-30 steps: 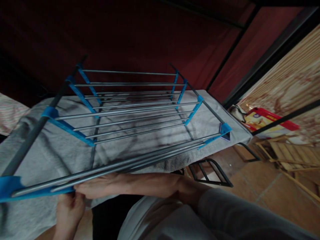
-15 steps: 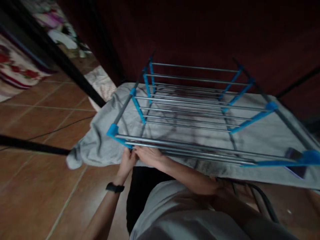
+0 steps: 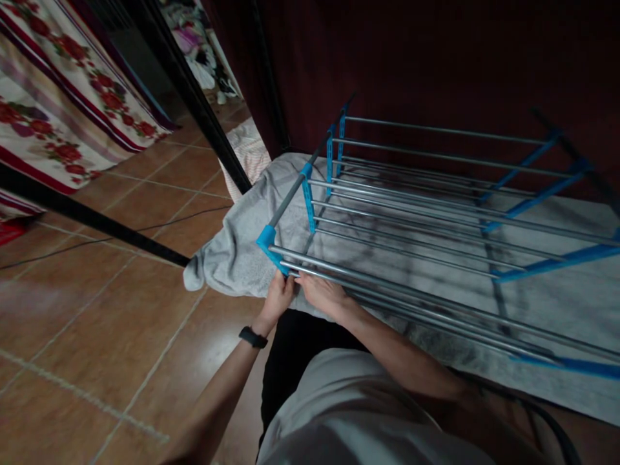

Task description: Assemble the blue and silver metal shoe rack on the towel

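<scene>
A drying rack with metal rods and blue plastic brackets stands on a grey cloth. At its near left corner, my left hand is closed on the lower end of a blue bracket. Close beside it, my right hand has its fingers closed around the end of a metal rod. The fingertips of both hands nearly meet where rod and bracket join. That joint is partly hidden by the fingers.
Black bars of a frame cross on the left. Floral curtains hang beyond them above a tiled floor, where a thin cable lies. A dark red panel rises behind the rack.
The view has swung left, so the rack and both hands sit further right and more curtain shows. Both hands stay at the same corner, their fingers slightly further apart.
</scene>
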Demonstrator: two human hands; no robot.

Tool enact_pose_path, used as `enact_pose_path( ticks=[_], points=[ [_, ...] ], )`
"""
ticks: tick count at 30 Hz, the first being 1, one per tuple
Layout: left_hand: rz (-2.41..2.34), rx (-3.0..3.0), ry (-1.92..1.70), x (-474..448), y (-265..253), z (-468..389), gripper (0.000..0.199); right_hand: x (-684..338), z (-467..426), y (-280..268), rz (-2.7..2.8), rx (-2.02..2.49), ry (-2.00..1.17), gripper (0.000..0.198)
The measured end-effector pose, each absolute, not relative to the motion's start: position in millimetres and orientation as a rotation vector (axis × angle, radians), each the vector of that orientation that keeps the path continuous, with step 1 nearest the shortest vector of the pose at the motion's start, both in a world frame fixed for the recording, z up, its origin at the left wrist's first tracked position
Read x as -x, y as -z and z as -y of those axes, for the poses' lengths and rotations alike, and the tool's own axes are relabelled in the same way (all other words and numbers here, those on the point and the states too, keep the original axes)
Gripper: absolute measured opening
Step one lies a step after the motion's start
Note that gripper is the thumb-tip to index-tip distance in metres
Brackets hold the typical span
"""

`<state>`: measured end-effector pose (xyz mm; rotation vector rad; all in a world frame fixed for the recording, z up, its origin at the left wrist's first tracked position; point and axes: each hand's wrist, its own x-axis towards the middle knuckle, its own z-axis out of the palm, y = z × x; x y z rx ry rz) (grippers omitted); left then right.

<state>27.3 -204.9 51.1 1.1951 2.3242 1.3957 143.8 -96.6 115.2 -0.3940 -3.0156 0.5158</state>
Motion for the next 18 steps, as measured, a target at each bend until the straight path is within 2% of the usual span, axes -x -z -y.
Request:
enact_pose_path(
  ticks=[13, 15, 18],
  points=[
    [-2.421, -1.345, -1.179, 5, -34, 203, 0.021, -128, 78, -113, 2.982, 0.246, -0.960, 0.022],
    [-2.380, -1.399, -1.183, 6, -36, 201, 0.021, -126, 75, -112, 2.948, 0.213, -0.928, 0.027],
    [-2.406, -1.390, -1.163, 4, -43, 201, 0.023, -128, 78, -114, 2.909, 0.276, -0.706, 0.026]
  ],
)
